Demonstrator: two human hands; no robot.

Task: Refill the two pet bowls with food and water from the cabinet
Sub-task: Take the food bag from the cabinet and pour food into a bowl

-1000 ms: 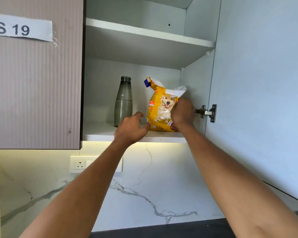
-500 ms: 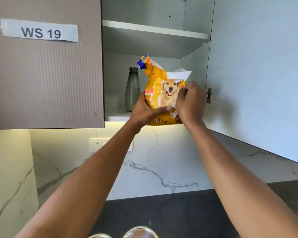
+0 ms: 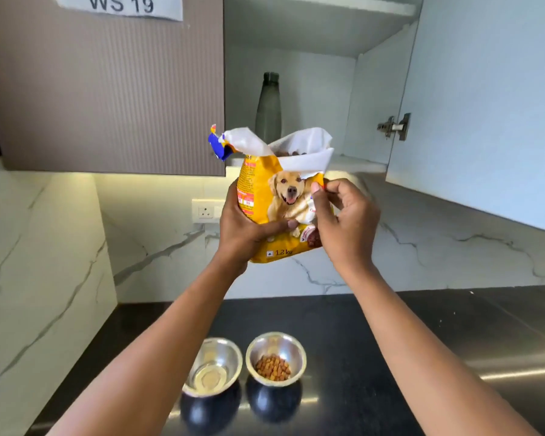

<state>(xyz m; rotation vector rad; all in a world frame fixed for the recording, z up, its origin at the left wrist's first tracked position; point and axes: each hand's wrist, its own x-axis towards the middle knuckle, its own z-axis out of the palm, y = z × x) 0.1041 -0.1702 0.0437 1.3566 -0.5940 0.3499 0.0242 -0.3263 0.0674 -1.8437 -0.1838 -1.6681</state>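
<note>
A yellow dog-food bag (image 3: 261,199) with a dog picture hangs in the air in front of the cabinet, its torn white top open and kibble showing inside. My left hand (image 3: 246,229) grips its lower left side. My right hand (image 3: 343,218) pinches its right edge. Below on the black counter stand two steel bowls: the left bowl (image 3: 213,366) holds a little clear water, the right bowl (image 3: 276,358) holds some brown kibble. A grey water bottle (image 3: 268,105) stands upright on the cabinet's lower shelf behind the bag.
The cabinet door (image 3: 485,105) is swung open at the right, hinge (image 3: 395,127) showing. A shut door labelled WS 19 (image 3: 107,83) is at the left. A wall socket (image 3: 205,211) sits on the marble backsplash. The black counter (image 3: 453,335) extends right.
Both hands have brought the bag off the shelf and down toward me, away from the cabinet. The view has tilted down, so the two bowls on the counter are now in sight.
</note>
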